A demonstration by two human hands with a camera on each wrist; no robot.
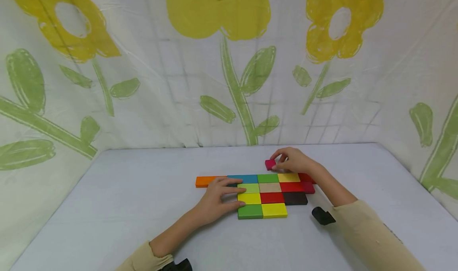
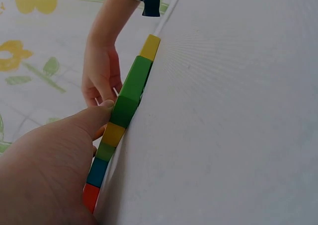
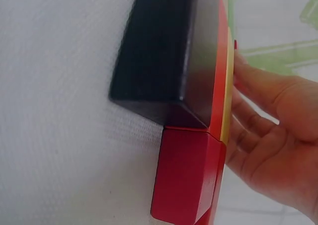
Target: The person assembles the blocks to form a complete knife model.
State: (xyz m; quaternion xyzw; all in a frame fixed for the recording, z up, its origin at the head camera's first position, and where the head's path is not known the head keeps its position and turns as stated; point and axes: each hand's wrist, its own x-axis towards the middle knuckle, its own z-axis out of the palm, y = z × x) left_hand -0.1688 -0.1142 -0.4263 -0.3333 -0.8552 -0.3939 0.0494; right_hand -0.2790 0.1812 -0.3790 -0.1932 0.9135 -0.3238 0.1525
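Note:
Coloured flat blocks lie side by side in rows on the table, among them a light green block, a green block and a black block. My left hand rests at their left side with fingers spread; its thumb touches the green block's edge, and its fingertips lie on blocks above. Behind the back row, my right hand pinches a small crimson block between thumb and fingers. The right wrist view has this hand beyond the rows, its held block mostly hidden.
An orange block forms the back row's left end. Red blocks at the right end are partly covered by my right forearm. The white table meets a flower-painted curtain at the back.

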